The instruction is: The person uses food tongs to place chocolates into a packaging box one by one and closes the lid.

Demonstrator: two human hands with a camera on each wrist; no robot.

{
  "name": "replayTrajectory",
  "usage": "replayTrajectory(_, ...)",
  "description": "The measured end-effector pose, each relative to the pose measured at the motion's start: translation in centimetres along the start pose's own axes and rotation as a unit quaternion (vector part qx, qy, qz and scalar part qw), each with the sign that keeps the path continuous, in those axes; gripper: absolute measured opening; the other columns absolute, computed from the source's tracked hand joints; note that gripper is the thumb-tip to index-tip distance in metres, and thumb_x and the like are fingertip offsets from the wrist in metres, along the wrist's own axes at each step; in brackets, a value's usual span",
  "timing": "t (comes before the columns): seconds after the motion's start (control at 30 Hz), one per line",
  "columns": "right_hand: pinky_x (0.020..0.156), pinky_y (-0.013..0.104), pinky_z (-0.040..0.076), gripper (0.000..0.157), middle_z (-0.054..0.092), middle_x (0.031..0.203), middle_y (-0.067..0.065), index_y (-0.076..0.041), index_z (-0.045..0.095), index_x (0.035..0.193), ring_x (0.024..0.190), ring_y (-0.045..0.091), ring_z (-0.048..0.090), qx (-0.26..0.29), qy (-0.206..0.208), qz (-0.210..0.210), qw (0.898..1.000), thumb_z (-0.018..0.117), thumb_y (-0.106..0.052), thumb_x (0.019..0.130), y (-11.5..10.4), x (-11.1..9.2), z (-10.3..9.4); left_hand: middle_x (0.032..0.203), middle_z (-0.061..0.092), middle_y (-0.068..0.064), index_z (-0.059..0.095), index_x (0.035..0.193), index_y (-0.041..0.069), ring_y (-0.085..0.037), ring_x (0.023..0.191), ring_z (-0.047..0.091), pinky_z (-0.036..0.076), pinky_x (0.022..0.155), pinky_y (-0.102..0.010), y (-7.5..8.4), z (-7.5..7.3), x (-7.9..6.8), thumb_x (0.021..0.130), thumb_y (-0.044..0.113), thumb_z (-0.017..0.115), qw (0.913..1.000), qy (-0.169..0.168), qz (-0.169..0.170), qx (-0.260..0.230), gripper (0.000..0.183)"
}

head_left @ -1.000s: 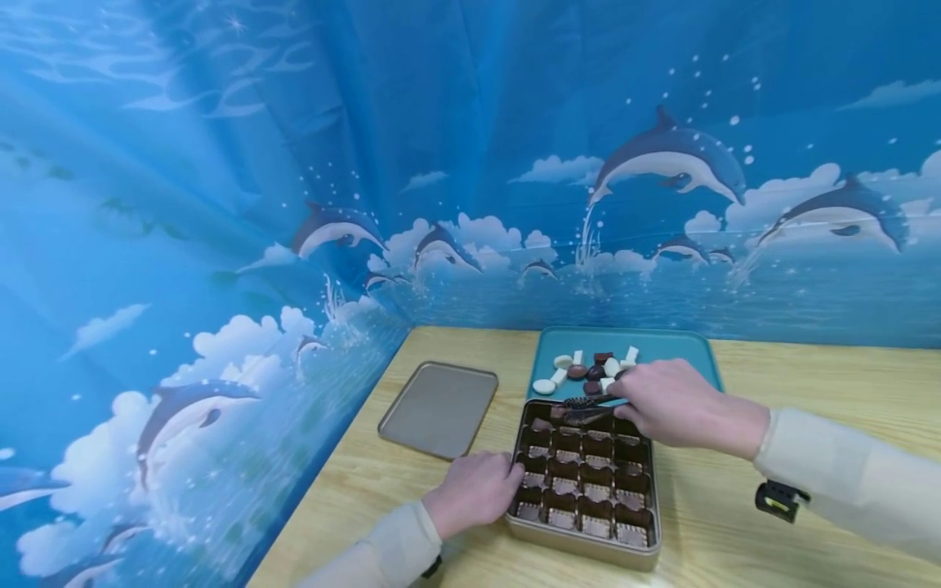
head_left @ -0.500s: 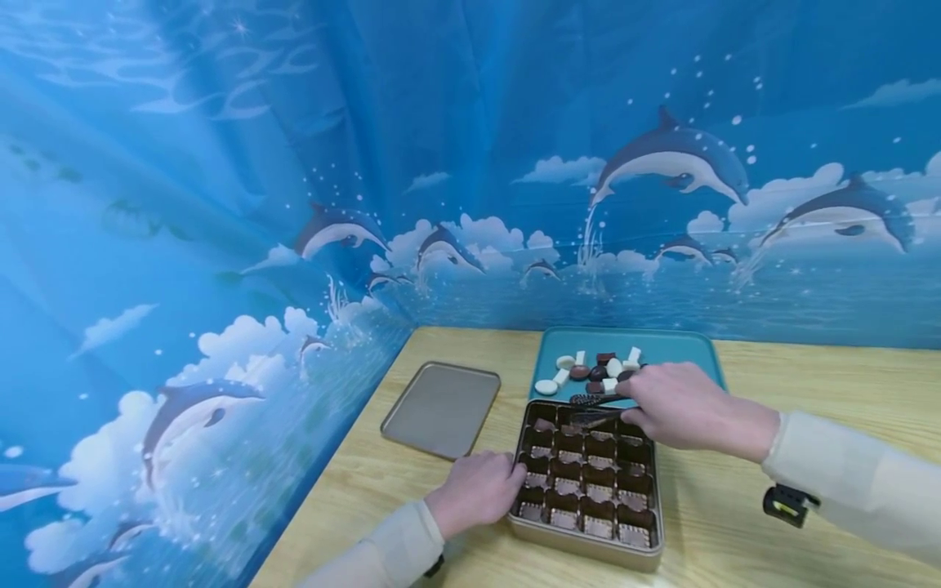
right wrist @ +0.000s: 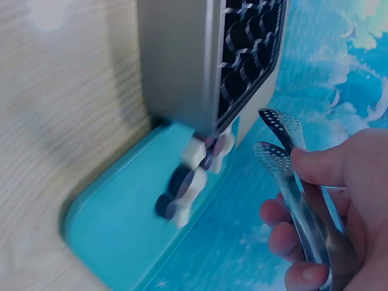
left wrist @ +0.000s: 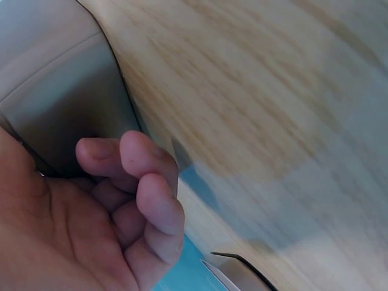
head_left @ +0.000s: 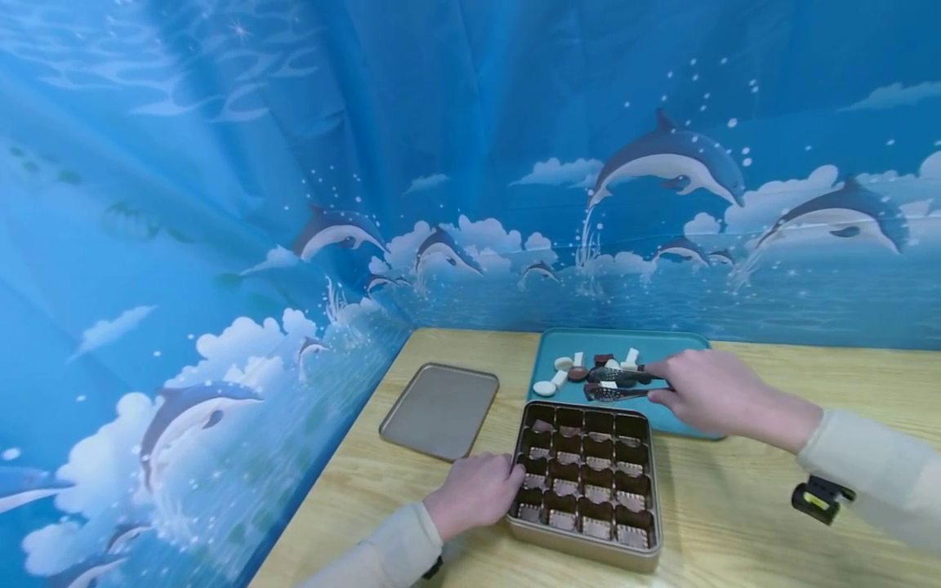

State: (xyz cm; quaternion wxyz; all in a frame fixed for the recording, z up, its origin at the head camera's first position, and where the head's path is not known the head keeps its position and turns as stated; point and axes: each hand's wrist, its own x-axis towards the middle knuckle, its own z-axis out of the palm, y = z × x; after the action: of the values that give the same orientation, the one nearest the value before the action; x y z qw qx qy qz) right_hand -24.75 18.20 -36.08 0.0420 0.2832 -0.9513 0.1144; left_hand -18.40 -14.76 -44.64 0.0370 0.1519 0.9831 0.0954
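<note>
A square metal tin point(head_left: 584, 549) with a brown divided insert point(head_left: 581, 465) stands before me. Two brown chocolates point(head_left: 569, 429) sit in the left compartments of its back row. My left hand point(head_left: 478, 490) holds the tin's left rim; in the left wrist view its fingers point(left wrist: 160, 206) are curled beside the outer wall, the thumb mostly hidden. My right hand point(head_left: 709, 392) grips perforated metal tongs point(right wrist: 297, 206). Their tips are spread over the white and dark chocolates point(head_left: 578, 373) on the teal tray point(head_left: 662, 343), partly covering them. The right wrist view shows nothing between the tips.
A flat metal lid point(head_left: 441, 408) lies on the wooden table point(head_left: 757, 498), left of the tin. Behind the table hangs a blue dolphin-print curtain point(head_left: 470, 163). The tray sits right against the tin's far side.
The tongs have let go of a brown chocolate in the back row. My right hand has carried them back and right, over the tray. The left hand has stayed put.
</note>
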Motion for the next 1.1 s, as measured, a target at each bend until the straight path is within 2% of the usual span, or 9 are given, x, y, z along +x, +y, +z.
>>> replayTrajectory(0.07,0.04,0.024,0.027,0.044,0.075,0.09,0.008,0.002,0.065,0.128,0.038,0.007,0.037,0.002,-0.001,0.006,1.0,0.068,-0.026,0.095,0.8,0.0,0.2,0.057,0.047,0.004,0.045,0.064,0.022,-0.013,0.051,0.047,0.04,0.048,-0.033,0.0,0.0,0.0,0.107,0.04,0.033,1.0,-0.002,-0.002,-0.001,0.048)
replayTrajectory(0.17,0.039,0.023,0.026,0.045,0.071,0.077,0.001,0.004,0.064,0.128,0.039,0.007,0.037,0.004,-0.003,0.014,1.0,0.068,-0.026,0.095,1.9,0.0,0.5,0.057,0.047,0.004,0.045,0.064,0.022,-0.013,0.052,0.047,0.041,0.049,-0.033,0.0,-0.1,-0.1,0.107,0.041,0.032,1.0,-0.006,-0.004,-0.002,0.048)
replayTrajectory(0.33,0.04,0.02,0.023,0.047,0.05,0.052,-0.007,0.006,0.061,0.131,0.038,0.007,0.032,0.012,-0.016,0.03,0.999,0.067,-0.026,0.096,3.7,-0.1,1.1,0.058,0.047,0.004,0.046,0.065,0.022,-0.012,0.053,0.047,0.042,0.051,-0.033,0.1,-0.3,-0.2,0.107,0.04,0.033,0.9999,-0.012,-0.006,-0.003,0.047)
replayTrajectory(0.6,0.041,0.02,0.019,0.047,0.05,0.054,-0.006,0.008,0.062,0.129,0.04,0.006,0.024,0.003,-0.012,0.048,0.999,0.068,-0.024,0.095,6.3,-0.1,2.1,0.056,0.044,0.005,0.046,0.065,0.022,-0.012,0.051,0.046,0.041,0.05,-0.031,0.1,-0.3,-0.1,0.107,0.041,0.033,0.9999,-0.013,-0.004,-0.009,0.048)
replayTrajectory(0.73,0.04,0.019,0.02,0.047,0.069,0.073,0.004,0.007,0.064,0.126,0.041,0.006,0.026,-0.01,-0.003,0.052,0.999,0.071,-0.024,0.092,7.1,-0.1,2.4,0.057,0.045,0.005,0.045,0.064,0.023,-0.012,0.052,0.046,0.041,0.05,-0.032,0.1,-0.2,-0.1,0.107,0.041,0.033,0.9999,-0.01,-0.001,-0.007,0.048)
replayTrajectory(0.83,0.04,0.019,0.021,0.046,0.073,0.087,0.012,0.007,0.065,0.124,0.041,0.006,0.027,-0.015,0.001,0.053,0.998,0.072,-0.024,0.092,7.5,-0.1,2.5,0.057,0.046,0.005,0.045,0.065,0.023,-0.012,0.053,0.047,0.042,0.051,-0.032,0.1,-0.2,-0.1,0.107,0.041,0.033,0.9999,-0.01,-0.001,-0.007,0.047)
replayTrajectory(0.97,0.04,0.019,0.022,0.046,0.073,0.093,0.019,0.007,0.065,0.124,0.042,0.006,0.025,-0.017,-0.001,0.057,0.998,0.073,-0.024,0.091,7.8,0.1,2.8,0.057,0.045,0.005,0.046,0.065,0.023,-0.012,0.052,0.047,0.041,0.051,-0.032,0.1,-0.2,-0.1,0.107,0.041,0.033,0.9999,-0.012,-0.003,-0.01,0.048)
replayTrajectory(1.03,0.039,0.019,0.023,0.046,0.072,0.106,0.026,0.008,0.065,0.123,0.042,0.007,0.026,-0.015,-0.004,0.06,0.998,0.073,-0.024,0.09,7.9,0.2,2.9,0.057,0.045,0.005,0.045,0.065,0.023,-0.012,0.052,0.047,0.041,0.051,-0.032,0.1,-0.2,-0.1,0.107,0.041,0.033,0.9999,-0.011,-0.004,-0.01,0.048)
replayTrajectory(1.1,0.04,0.02,0.024,0.047,0.07,0.11,0.028,0.008,0.065,0.123,0.042,0.007,0.027,-0.013,-0.011,0.063,0.998,0.073,-0.025,0.091,8.0,0.3,3.1,0.057,0.045,0.005,0.046,0.064,0.023,-0.012,0.051,0.047,0.041,0.051,-0.032,0.1,-0.1,-0.1,0.107,0.041,0.033,0.9999,-0.008,-0.004,-0.007,0.048)
